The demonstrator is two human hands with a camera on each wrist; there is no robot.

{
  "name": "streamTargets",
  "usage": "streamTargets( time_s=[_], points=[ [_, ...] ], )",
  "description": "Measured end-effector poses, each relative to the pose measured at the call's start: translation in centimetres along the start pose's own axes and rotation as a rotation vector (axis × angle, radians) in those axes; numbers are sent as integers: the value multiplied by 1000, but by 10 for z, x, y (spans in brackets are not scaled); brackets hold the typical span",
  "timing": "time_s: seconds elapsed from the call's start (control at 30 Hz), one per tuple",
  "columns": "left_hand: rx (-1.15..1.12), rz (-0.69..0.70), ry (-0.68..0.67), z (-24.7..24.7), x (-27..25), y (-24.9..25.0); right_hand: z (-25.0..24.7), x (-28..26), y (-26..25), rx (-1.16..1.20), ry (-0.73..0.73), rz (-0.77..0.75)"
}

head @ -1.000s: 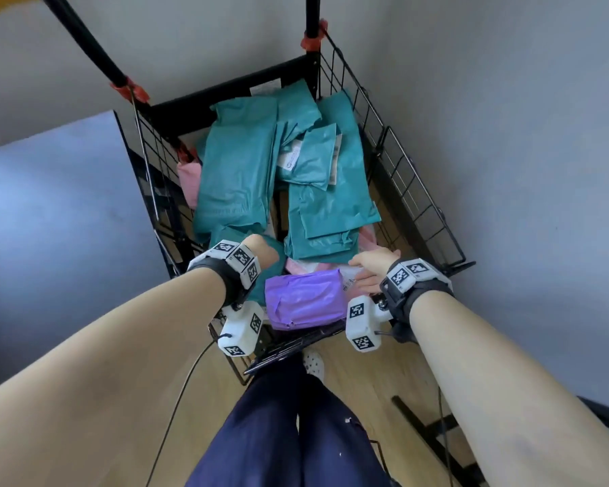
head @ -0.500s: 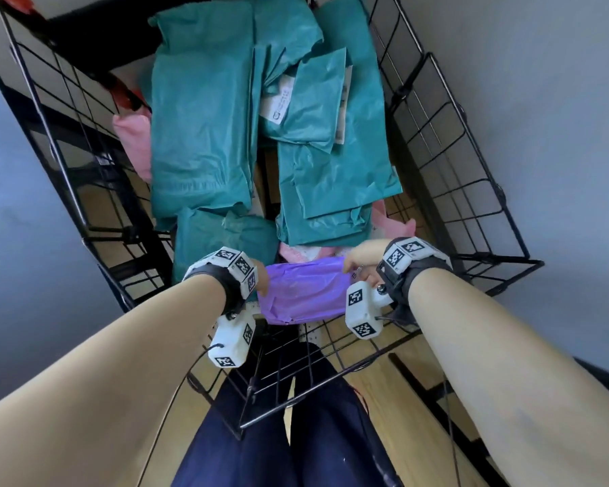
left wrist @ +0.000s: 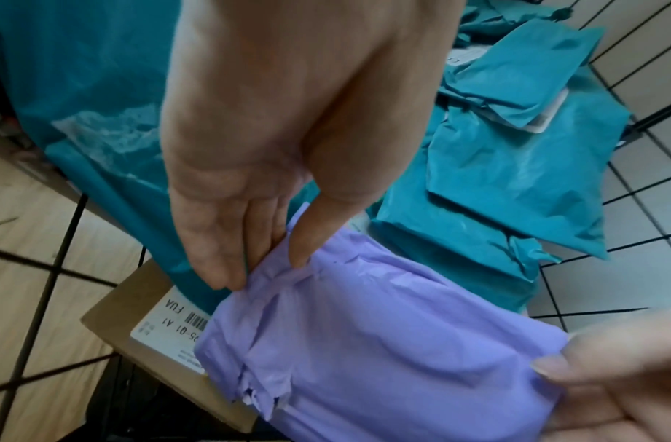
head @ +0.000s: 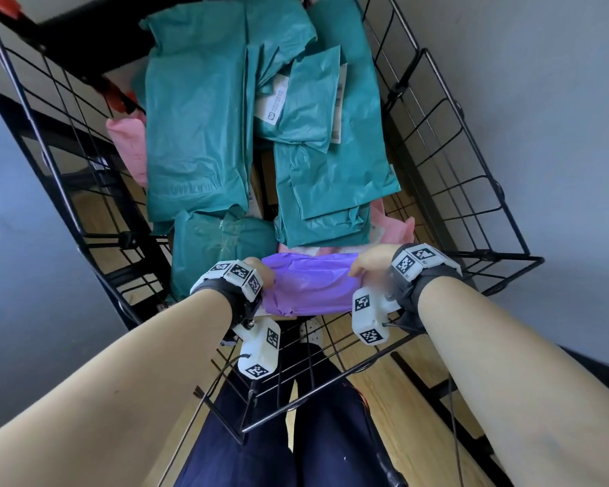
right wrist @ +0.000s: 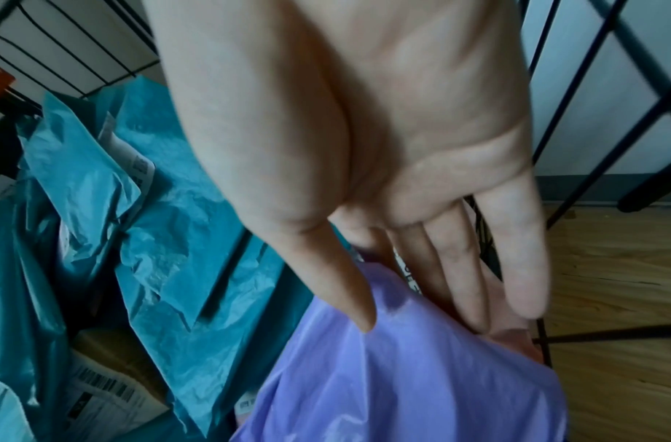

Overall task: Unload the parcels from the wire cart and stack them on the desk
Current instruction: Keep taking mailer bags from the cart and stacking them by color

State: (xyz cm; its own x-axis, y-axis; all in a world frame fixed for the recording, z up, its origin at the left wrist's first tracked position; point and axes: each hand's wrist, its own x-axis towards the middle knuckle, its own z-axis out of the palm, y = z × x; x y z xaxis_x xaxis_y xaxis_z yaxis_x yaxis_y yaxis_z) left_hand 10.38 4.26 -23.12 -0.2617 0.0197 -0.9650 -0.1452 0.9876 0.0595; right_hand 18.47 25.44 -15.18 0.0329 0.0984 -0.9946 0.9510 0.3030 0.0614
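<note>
Left hand (left wrist: 273, 125) pinching one short end of the purple poly mailer (head: 310, 288): thumb on top of the crumpled plastic, fingers (left wrist: 227, 239) tucked beneath. Right hand (right wrist: 383, 143) clamped on the opposite end the same way, thumb pressed into the glossy film, fingers (right wrist: 458, 269) running down behind the edge. Mailer stretched between both grips, at the near end of the wire cart (head: 471, 177), just above the near rim by the look of it; whether fully clear of the parcels beneath, hard to tell. Soft and slack, likely to sag in the middle if either grip loosens.

Further out, still loaded in the cart: several teal poly mailers (head: 194, 128), one long and wide along the left, others overlapped on the right with white shipping labels (head: 273, 105) showing. Pink mailers (head: 129, 145) wedged against the left wall and peeking from under the teal pile near the right hand. A brown cardboard box (left wrist: 136, 326) with a barcode label underneath, just beside the purple mailer's left end.

Desk out of view from here, so no stack to judge. By the fullness of the cart, early in the job: one parcel in hand, nearly all the rest waiting
</note>
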Motion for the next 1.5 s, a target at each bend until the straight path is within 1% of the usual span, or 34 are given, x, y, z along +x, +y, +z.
streamTargets(
  time_s=[0.03,0.07,0.17,0.3,0.33,0.43,0.53,0.57,0.67,0.73,0.8,0.87,0.93,1.0,1.1,1.23,1.3,1.37,1.5],
  points=[
    [-26,-5,5,-6,-6,0,-2,-7,1,30,13,-5],
    [-40,20,24,-9,-11,1,-5,-13,2,60,27,-15],
    [-139,6,69,-32,-52,13,-15,-37,1,111,82,-63],
    [-265,35,110,-60,-91,26,-32,-73,-5,176,182,-159],
    [-298,36,115,-68,-101,29,-36,-82,-8,213,186,-180],
    [-459,96,167,-88,-127,31,-43,-116,-14,323,156,-225],
    [-606,167,178,-108,-161,33,-45,-145,-17,502,174,-337],
    [-692,195,179,-114,-173,33,-44,-157,-17,560,173,-380],
    [-907,221,132,-128,-219,30,-42,-182,-16,720,99,-496],
    [-975,240,112,-133,-242,24,-41,-192,-16,861,28,-576],
    [-1006,272,131,-132,-261,17,-38,-200,-14,1013,-21,-679],
    [-1028,292,178,-126,-279,10,-32,-209,-12,1099,-59,-745],
    [-1024,291,269,-115,-295,3,-25,-217,-8,1066,-70,-791],
    [-1030,284,340,-103,-306,-6,-18,-224,-2,934,-43,-812],
    [-1095,336,363,-86,-320,-21,-11,-229,11,711,-4,-800],
    [-1097,418,407,-64,-338,-36,-5,-226,23,552,-26,-799],
    [-1107,435,420,-56,-347,-43,1,-227,25,516,-23,-791],
    [-1102,438,417,-49,-353,-50,6,-228,25,535,7,-789],
    [-1104,405,383,-45,-370,-66,13,-234,14,573,34,-878]
  ],
)
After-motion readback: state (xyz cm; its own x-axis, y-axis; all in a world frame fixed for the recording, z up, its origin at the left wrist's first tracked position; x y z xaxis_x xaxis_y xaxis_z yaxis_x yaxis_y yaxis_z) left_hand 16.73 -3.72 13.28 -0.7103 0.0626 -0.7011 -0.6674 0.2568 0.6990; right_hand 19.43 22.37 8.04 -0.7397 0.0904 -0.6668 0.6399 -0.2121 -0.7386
